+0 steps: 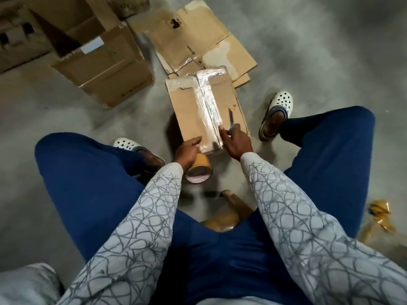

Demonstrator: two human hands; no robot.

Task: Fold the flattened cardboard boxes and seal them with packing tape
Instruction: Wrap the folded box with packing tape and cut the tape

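Folded cardboard box [204,111], seam sealed with glossy clear tape, set on the floor [66,119], near edge flanked by left hand [189,150] gripping tape roll [199,170], right hand [236,142] pinching blue cutter [231,119]

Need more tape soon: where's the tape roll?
In the head view, the tape roll is in the left hand, at the near edge of the taped box.

Taped box [198,111] lies before flattened cardboard [198,40].

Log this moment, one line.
left hand holds tape roll | right hand holds cutter, touches taped seam | box closed
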